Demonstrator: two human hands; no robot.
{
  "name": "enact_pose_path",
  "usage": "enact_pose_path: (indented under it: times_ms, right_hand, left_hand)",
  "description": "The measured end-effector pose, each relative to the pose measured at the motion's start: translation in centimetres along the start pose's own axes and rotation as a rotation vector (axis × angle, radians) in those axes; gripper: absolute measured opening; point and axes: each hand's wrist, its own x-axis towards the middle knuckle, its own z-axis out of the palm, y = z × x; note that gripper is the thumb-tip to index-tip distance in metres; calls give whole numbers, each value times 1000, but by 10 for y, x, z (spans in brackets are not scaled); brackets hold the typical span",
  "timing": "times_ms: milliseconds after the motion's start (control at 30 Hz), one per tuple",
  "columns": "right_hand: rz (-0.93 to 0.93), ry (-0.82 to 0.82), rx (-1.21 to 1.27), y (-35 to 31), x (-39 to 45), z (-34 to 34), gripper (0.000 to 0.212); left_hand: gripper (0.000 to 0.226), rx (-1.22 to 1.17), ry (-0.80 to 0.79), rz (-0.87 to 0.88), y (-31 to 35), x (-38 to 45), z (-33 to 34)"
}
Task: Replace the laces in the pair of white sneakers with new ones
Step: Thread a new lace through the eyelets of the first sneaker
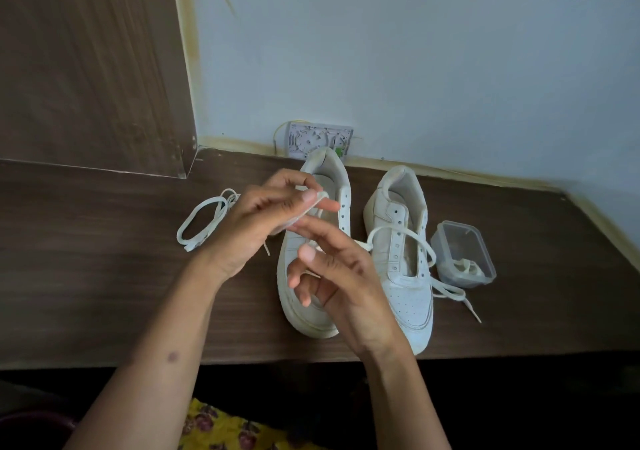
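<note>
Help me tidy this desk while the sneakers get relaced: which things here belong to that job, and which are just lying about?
Belong to the job:
left sneaker
right sneaker
lace held by left hand and right hand
looped lace on the desk
clear container with something pale inside, possibly lace

Lying about:
grey wall fitting behind the shoes

Along the front edge of the bench, left of the sneakers, the wood lies bare and a hand could pass freely. Farther back on the left, a coiled lace takes up a patch, and the brown wooden panel closes off the corner behind it. The left sneaker and right sneaker stand side by side with only a narrow gap between. A small plastic box sits just beside the right sneaker, and a loose lace trails across the wood in front of it. Right of the box the bench is open up to the wall.
</note>
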Motion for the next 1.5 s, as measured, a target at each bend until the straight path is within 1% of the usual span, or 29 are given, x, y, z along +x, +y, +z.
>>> enact_pose_path:
  times_ms: [100, 167, 200, 267, 333, 367, 500, 567, 667, 700, 767, 833, 867, 933, 1000, 1033, 1067, 1100, 1133, 1200, 1233, 1267, 1333, 1400, 1433, 1500]
  right_hand:
    - [-11, -59, 64, 1, -1, 0, 28]
    - [-10, -86, 83, 0, -3, -4, 23]
    - [-6, -77, 74, -1, -4, -9, 21]
    - [0, 13, 17, -6, -8, -21, 24]
    - [-26, 160, -56, -12, -10, -38, 32]
    - [-47, 227, -89, -15, -11, -46, 33]
    - [-78, 426, -153, -26, -15, -64, 21]
    - [-73, 490, -201, -29, -16, -66, 20]
    - [-57, 512, -300, -27, -13, -61, 13]
    - [-52, 497, -327, -25, -10, -58, 12]
    - [-61, 441, -354, -22, -5, -49, 11]
    - [-98, 385, -336, -17, 0, -39, 13]
    - [-112, 368, -319, -15, 2, -34, 14]
    - [-109, 357, -307, -11, 6, -31, 15]
    - [-60, 349, -314, -10, 6, -33, 16]
    - [-30, 346, -319, -10, 5, -36, 17]
    - [2, 338, -334, -12, 4, -40, 19]
    - [31, 326, -352, -14, 2, -44, 20]
    - [52, 312, -363, -17, -1, -49, 20]
    - [70, 300, -372, -21, -6, -58, 17]
    - [75, 311, -383, -23, -8, -62, 16]
    - [76, 322, -398, -24, -9, -66, 15]
    - [71, 326, -414, -24, -9, -69, 13]
    - [38, 322, -404, -22, -8, -68, 11]
    - [11, 327, -402, -20, -7, -67, 11]
    - [-52, 350, -411, -18, -3, -63, 11]
  left_hand:
    - [34, 51, -2, -11, 0, 0, -2]
    - [38, 23, 31, -20, 0, 2, -3]
    - [40, 23, 64, 8, 0, 3, -5]
    - [43, 37, 146, 84, -3, 4, -10]
    - [41, 8, 247, 116, -5, 6, -17]
    - [39, -11, 297, 116, -6, 7, -20]
    - [30, 23, 415, 81, -11, 10, -22]
    - [32, 164, 437, 48, -15, 9, -21]
    - [28, 595, 389, 83, -24, 6, -25]
    - [28, 663, 347, 125, -24, 5, -24]
    - [34, 640, 197, 182, -19, 4, -14]
    - [38, 625, 63, 181, -17, 5, 0]
    - [37, 628, 37, 169, -17, 6, 6]
    - [29, 619, 45, 147, -19, 6, 11]
    - [15, 611, 100, 170, -17, 7, 8]
    - [10, 602, 163, 199, -14, 8, 5]
    - [6, 588, 257, 222, -13, 8, 1]
    - [9, 559, 383, 221, -12, 8, -4]
    - [12, 529, 520, 198, -11, 9, -12]
    - [6, 515, 757, 125, -15, 8, -30]
    - [3, 540, 830, 86, -18, 7, -37]
    - [7, 587, 880, 56, -21, 5, -42]
    - [16, 748, 941, -12, -24, 2, -48]
    - [14, 926, 940, -50, -27, 2, -49]
    - [16, 950, 886, -23, -27, 3, -49]
    - [29, 848, 678, 140, -26, 7, -44]
